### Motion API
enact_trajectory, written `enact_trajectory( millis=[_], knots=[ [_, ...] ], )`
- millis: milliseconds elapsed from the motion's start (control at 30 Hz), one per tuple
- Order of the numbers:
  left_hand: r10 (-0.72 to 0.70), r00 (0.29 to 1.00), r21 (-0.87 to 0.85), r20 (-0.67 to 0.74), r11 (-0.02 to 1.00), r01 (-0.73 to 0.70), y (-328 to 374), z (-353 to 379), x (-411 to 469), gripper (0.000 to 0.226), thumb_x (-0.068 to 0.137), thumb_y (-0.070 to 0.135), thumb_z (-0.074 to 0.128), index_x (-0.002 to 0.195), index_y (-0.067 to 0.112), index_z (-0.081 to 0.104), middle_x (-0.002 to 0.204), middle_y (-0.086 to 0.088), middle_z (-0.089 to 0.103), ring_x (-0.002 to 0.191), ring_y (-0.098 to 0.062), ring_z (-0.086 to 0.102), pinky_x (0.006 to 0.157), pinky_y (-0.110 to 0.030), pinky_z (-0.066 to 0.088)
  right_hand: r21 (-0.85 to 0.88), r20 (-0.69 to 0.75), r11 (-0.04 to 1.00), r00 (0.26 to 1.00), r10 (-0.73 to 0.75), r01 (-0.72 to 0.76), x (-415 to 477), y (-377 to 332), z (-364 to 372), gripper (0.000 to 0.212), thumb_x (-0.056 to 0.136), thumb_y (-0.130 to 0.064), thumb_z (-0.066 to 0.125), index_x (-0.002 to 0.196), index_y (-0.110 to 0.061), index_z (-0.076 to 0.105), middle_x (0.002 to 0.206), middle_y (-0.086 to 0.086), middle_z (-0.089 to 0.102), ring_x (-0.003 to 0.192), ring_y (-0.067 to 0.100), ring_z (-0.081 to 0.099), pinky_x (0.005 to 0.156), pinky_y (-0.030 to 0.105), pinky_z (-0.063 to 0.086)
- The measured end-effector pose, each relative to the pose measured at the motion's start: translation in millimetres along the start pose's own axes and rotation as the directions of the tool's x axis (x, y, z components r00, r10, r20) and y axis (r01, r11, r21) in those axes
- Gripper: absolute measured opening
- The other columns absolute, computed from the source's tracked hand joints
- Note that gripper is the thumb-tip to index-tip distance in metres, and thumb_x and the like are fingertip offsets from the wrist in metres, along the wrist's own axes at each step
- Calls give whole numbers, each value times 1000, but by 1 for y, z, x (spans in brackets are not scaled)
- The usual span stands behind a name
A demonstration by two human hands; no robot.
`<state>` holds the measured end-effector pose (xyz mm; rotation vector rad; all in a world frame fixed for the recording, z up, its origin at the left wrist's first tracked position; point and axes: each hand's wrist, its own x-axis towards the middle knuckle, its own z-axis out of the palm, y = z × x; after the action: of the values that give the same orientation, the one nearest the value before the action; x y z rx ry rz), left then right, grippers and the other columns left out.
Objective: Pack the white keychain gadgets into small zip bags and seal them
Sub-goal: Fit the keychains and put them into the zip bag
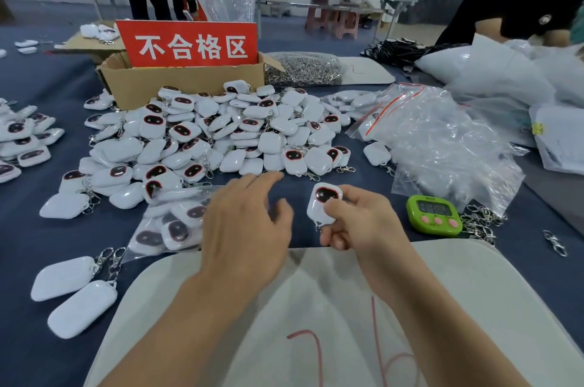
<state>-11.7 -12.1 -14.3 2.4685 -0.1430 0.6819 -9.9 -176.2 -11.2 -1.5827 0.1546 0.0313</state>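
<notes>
Holding one gadget (324, 205) pinched in right hand (360, 222), center; left hand (249, 222) spread, empty. Few bagged gadgets (172, 225) at 9 o'clock; big unpacked pile (221, 130) at 12; empty zip bags (442, 140) at 2.

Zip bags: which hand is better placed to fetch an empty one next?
Probably the left hand: it is open and free. The right hand holds a gadget, though the bags lie on its side.

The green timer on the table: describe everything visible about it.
The green timer is a small rounded square of glossy lime plastic, with a dark display above three pink buttons. It lies face up on the blue cloth, right of the right hand, untouched, beside loose metal clasps and the clear bag heap.
</notes>
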Motion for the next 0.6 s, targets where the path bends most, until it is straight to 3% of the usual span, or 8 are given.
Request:
enact_trajectory(
  millis=[100, 200, 367, 500, 600],
  knots=[
    [23, 999, -281, 27, 960, -15, 12, 2, -5, 36, 88, 31, 58, 121, 32, 69, 84, 17, 57, 80, -4, 55, 72, -15, 38, 55, 84, 998, 996, 18, -23, -1, -4, -2, 21, 94, -3, 57, 86, -13, 75, 71, 14, 68, 51, 22, 55, 46, 22, 37],
    [-2, 991, -436, 132, 898, 60, 15, 6, -8, 31, 92, 32, 62, 121, 41, 68, 96, 21, 66, 91, -1, 63, 75, -10, 43, 103, 144, 995, 990, -9, -6, -3, -8, -2, 17, 79, -21, 63, 81, -18, 79, 73, 15, 66, 50, 22, 55, 49, 26, 35],
    [-20, 964, -525, 264, 836, 161, 14, 7, -3, 34, 96, 22, 66, 115, 49, 71, 93, 18, 74, 89, -5, 68, 76, -17, 48, 95, 122, 994, 991, -58, 46, -3, -5, -2, 18, 84, -20, 61, 83, -13, 78, 67, 14, 60, 47, 21, 51, 43, 21, 30],
    [-38, 959, -586, 280, 785, 201, 16, 6, -4, 28, 91, 27, 65, 107, 49, 74, 87, 13, 75, 82, -10, 69, 74, -24, 51, 34, 79, 995, 992, -96, 93, -4, -4, -3, 19, 80, -21, 61, 81, -12, 78, 60, 13, 56, 44, 20, 44, 41, 19, 30],
    [-78, 960, -599, 268, 767, 229, 15, 6, -3, 21, 96, 28, 65, 103, 44, 78, 83, 16, 75, 76, -8, 66, 67, -19, 49, 26, 129, 995, 986, -102, 100, -5, -4, -2, 19, 87, -14, 59, 85, -7, 76, 60, 7, 60, 47, 22, 45, 42, 19, 32]
  ],
)
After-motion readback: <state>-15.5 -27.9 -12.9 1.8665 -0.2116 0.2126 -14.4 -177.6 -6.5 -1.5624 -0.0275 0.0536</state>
